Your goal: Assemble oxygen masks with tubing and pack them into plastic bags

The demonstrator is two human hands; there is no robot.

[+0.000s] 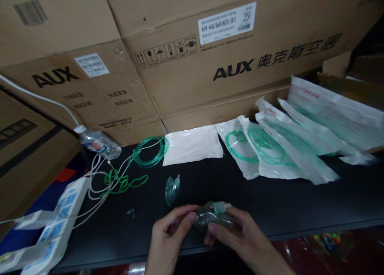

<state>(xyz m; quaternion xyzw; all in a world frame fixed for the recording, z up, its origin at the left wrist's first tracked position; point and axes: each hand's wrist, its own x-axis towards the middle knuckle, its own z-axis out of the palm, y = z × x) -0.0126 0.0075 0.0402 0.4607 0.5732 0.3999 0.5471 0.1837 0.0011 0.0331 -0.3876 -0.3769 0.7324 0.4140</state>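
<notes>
Between my two hands, over the front edge of the black table, is a clear green-tinted oxygen mask [207, 214] with a pale connector on top. My left hand [174, 223] pinches its left rim between thumb and fingers. On the other side my right hand [237, 229] is closed around the mask body, its thumb on the near side. Just beyond lies a second, smaller green mask [172, 191] on the table. A coil of green tubing [150, 152] rests farther back, and a tangle of green elastic cord [121, 181] lies to its left.
A white power strip [64, 223] with plugs and cables fills the left. A plastic bottle [100, 143] leans near the cartons [186, 83] along the back. A white packet [193, 145] and several pouches with green tubing [273, 147] line the rear right. A small clear piece [131, 213] lies front left.
</notes>
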